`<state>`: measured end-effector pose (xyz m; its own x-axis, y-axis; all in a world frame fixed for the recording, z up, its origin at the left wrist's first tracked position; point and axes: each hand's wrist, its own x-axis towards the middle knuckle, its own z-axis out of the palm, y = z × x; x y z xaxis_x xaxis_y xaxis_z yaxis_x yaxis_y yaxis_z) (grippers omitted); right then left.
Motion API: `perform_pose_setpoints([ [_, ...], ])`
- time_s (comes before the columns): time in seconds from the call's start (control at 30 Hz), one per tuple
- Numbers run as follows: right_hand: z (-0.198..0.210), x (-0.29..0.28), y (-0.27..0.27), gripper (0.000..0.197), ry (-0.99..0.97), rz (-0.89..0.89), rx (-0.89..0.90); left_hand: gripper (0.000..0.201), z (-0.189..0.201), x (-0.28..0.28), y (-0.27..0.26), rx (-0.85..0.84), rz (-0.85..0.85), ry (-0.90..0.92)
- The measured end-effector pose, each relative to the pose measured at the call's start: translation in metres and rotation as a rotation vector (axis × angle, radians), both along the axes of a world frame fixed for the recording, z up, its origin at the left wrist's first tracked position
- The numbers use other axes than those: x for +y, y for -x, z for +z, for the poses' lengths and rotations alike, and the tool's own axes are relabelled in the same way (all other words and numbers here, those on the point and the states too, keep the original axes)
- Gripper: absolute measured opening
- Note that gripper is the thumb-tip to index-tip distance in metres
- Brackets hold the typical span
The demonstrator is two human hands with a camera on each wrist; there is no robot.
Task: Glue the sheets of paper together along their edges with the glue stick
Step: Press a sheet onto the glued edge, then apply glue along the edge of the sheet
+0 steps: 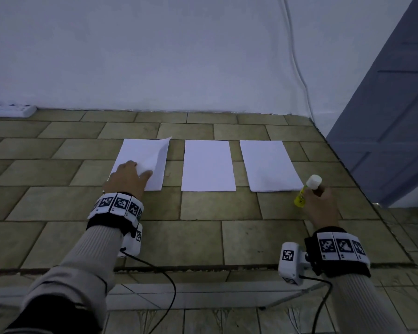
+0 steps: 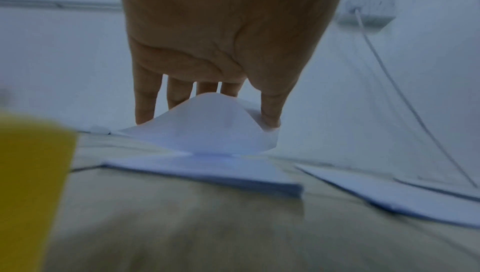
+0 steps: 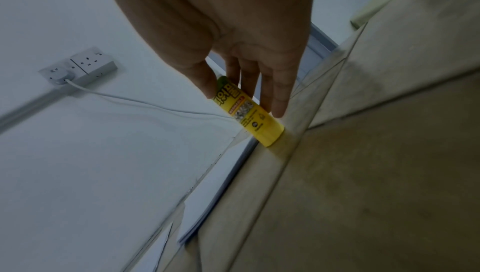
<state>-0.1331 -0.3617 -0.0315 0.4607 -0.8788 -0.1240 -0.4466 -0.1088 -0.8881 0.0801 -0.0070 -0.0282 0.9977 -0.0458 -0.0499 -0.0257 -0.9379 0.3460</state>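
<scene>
Glue stick (image 1: 308, 190), capped, was gripped upright in right hand (image 1: 322, 206) near rt paper stack (image 1: 270, 165); left hand (image 1: 128, 177) pinched up top sheet (image 2: 207, 124) of left stack; no edges glued yet, apparently.

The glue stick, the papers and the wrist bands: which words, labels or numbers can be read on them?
Glue stick: its yellow label carries large green characters and small print, too blurred to read.
Sheets of paper: blank, no text.
Wrist bands: black and white square code patterns only, no readable words.
Wall socket: no legible marking.
</scene>
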Motion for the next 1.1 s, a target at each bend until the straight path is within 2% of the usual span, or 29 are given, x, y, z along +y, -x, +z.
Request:
perform_pose_setpoints([
  [0.1,0.002,0.001,0.0,0.043,-0.016,0.011,-0.001,0.059,0.02,-0.005,0.018,-0.139,-0.056,0.18],
  [0.17,0.002,0.002,0.0,0.045,-0.017,0.029,-0.005,0.057,0.029,-0.011,0.035,-0.189,-0.212,0.298],
  [0.27,0.001,-0.002,0.001,0.045,-0.009,0.046,-0.013,0.054,0.032,-0.022,0.063,-0.166,-0.476,0.351],
  [0.33,0.0,-0.003,0.001,0.045,-0.008,0.057,-0.018,0.054,0.03,-0.029,0.082,-0.086,-0.652,0.295],
  [0.43,0.002,-0.002,0.002,0.045,-0.012,0.078,-0.026,0.058,0.02,-0.035,0.105,0.028,-0.898,0.081],
  [0.57,0.007,0.005,0.003,0.042,0.004,0.117,-0.051,0.065,0.006,-0.038,0.12,0.098,-1.066,-0.22],
  [0.63,0.01,0.009,0.004,0.041,0.002,0.17,-0.069,0.07,0.0,-0.038,0.122,0.153,-1.096,-0.312],
  [0.73,0.012,0.014,0.004,0.038,-0.007,0.265,-0.094,0.076,-0.005,-0.037,0.125,0.195,-1.106,-0.335],
  [0.87,0.017,0.023,0.004,0.031,-0.004,0.366,-0.128,0.075,-0.005,-0.03,0.123,0.248,-1.061,-0.209],
  [0.97,0.023,0.032,0.003,0.024,0.029,0.446,-0.149,0.07,-0.002,-0.027,0.127,0.224,-0.885,-0.098],
  [1.0,0.024,0.035,0.001,0.023,0.042,0.48,-0.144,0.074,-0.003,-0.028,0.129,0.206,-0.803,-0.104],
  [1.03,0.025,0.04,-0.002,0.022,0.048,0.522,-0.133,0.087,-0.004,-0.03,0.131,0.191,-0.722,-0.128],
  [1.1,0.027,0.051,-0.009,0.022,0.044,0.616,-0.107,0.123,-0.011,-0.035,0.133,0.161,-0.617,-0.19],
])
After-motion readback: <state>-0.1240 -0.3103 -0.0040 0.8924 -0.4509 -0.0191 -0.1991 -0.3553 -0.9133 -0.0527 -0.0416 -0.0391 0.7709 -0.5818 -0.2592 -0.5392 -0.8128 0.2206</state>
